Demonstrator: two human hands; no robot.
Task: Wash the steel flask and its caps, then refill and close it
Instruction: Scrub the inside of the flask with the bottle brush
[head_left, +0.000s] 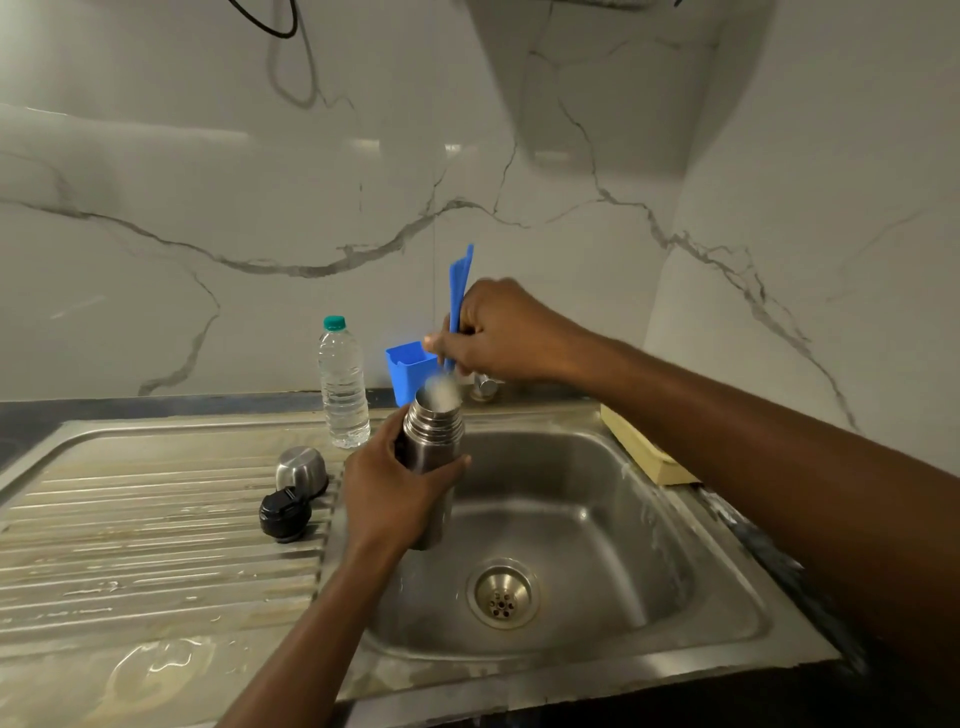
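Sink (597, 519) as ref pt: basin looks wet, no standing water afaict, drain (502, 594) open. Over the sink's left half, the left grip (387, 499) is wrapped round the mid body of the steel flask (435, 423), which is upright w/ the mouth open. Wet steel = slippery imo, stiff tho, prob light while empty, so hold the body below the threaded neck, not the rim. Left of the sink on the drainboard: black inner cap (284, 514), steel cap (301, 467) just behind it, both off. Behind the sink's left corner there's a capped water bottle (343, 384), nearly full, and a blue holder (408, 369) — contents hidden. Above the sink's back edge the right grip (498, 332) is closed on a blue brush (460, 291), white bristles at the flask mouth — can't see inside the flask.
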